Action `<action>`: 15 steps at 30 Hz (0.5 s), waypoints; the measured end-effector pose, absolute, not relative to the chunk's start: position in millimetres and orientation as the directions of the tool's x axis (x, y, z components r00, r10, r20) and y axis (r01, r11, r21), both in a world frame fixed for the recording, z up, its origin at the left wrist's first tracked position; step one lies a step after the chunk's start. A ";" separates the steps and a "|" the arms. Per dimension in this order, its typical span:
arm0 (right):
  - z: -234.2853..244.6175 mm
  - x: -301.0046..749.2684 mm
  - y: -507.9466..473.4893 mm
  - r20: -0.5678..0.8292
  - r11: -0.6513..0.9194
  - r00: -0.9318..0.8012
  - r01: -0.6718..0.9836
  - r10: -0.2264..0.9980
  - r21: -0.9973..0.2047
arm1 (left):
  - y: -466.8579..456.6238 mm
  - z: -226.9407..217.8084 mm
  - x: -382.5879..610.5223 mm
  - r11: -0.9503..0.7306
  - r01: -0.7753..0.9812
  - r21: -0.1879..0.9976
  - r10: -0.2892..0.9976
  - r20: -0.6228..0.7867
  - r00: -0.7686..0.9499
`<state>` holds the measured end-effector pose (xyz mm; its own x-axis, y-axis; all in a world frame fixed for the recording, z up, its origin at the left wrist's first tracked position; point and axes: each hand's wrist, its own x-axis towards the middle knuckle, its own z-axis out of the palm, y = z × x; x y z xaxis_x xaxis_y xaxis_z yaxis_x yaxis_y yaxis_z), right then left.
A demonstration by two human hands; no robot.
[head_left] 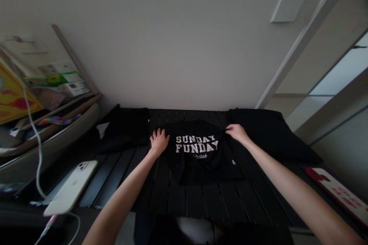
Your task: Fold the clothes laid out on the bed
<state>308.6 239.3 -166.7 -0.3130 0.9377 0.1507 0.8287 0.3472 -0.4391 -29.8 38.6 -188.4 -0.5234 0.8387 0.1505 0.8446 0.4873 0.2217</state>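
Observation:
A black shirt [198, 166] with white "SUNDAY FUNDAY" lettering lies partly folded on a dark slatted table [201, 199]. My left hand [160, 141] rests on its left side, fingers spread and pressing lightly on the cloth. On the other side, my right hand [237, 132] pinches the shirt's upper right edge between thumb and fingers, pulling the cloth taut. Creases run across the fabric below the lettering, and a small white mark shows near its lower right.
Dark folded cloth [126, 128] lies at the left and another dark cloth [267, 134] at the right. A white phone [71, 189] with a cable sits front left. A red-and-white patterned object [339, 191] lies at right. A pale wall [184, 46] rises behind the table.

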 end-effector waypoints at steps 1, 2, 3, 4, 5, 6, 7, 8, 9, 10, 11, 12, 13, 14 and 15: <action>-164.0 313.1 248.0 0.155 0.304 -0.262 0.846 0.952 -0.438 | 39.3 -191.3 -30.6 0.500 0.840 0.212 0.831 0.153 -0.534; -161.6 316.2 252.7 0.166 0.259 -0.206 0.864 0.964 -0.433 | 39.7 -193.4 -31.8 0.501 0.840 0.209 0.830 0.159 -0.535; -160.1 317.3 253.1 0.182 0.217 -0.151 0.879 0.972 -0.424 | 40.0 -195.0 -33.1 0.498 0.842 0.209 0.830 0.167 -0.532; -159.9 316.0 249.0 0.210 0.201 -0.122 0.887 0.970 -0.415 | 40.3 -196.1 -34.4 0.495 0.843 0.209 0.830 0.171 -0.530; -161.0 311.9 240.4 0.249 0.231 -0.136 0.883 0.959 -0.408 | 40.8 -197.0 -35.4 0.495 0.844 0.208 0.831 0.171 -0.530; -163.0 305.2 227.8 0.289 0.314 -0.206 0.860 0.935 -0.403 | 41.5 -197.7 -36.1 0.495 0.845 0.205 0.833 0.167 -0.528; -165.6 296.6 211.7 0.329 0.427 -0.308 0.813 0.893 -0.396 | 42.3 -198.3 -36.6 0.496 0.845 0.201 0.834 0.160 -0.528; -168.2 286.6 193.1 0.353 0.576 -0.461 0.714 0.814 -0.398 | 43.2 -198.8 -37.0 0.501 0.844 0.194 0.834 0.151 -0.530; -170.1 276.3 173.0 0.324 0.687 -0.608 0.598 0.724 -0.413 | 44.1 -199.3 -37.6 0.509 0.841 0.184 0.832 0.144 -0.535; -170.9 266.5 152.4 0.281 0.735 -0.699 0.512 0.657 -0.444 | 44.9 -199.8 -38.6 0.521 0.836 0.170 0.828 0.138 -0.544; -170.2 257.9 132.1 0.208 0.751 -0.774 0.450 0.598 -0.483 | 45.5 -200.1 -40.0 0.539 0.828 0.157 0.818 0.136 -0.558; -167.7 251.2 112.9 0.129 0.744 -0.828 0.409 0.546 -0.528 | 45.9 -200.4 -42.1 0.560 0.815 0.146 0.805 0.135 -0.578; -163.4 246.6 95.4 0.074 0.739 -0.867 0.372 0.493 -0.562 | 46.1 -200.5 -44.6 0.583 0.800 0.140 0.790 0.132 -0.599; -157.6 244.1 79.9 0.039 0.738 -0.900 0.330 0.434 -0.589 | 46.1 -200.5 -47.4 0.603 0.785 0.138 0.776 0.126 -0.618; -150.5 243.4 66.7 0.018 0.742 -0.930 0.281 0.367 -0.609 | 46.0 -200.3 -50.3 0.620 0.772 0.140 0.764 0.116 -0.635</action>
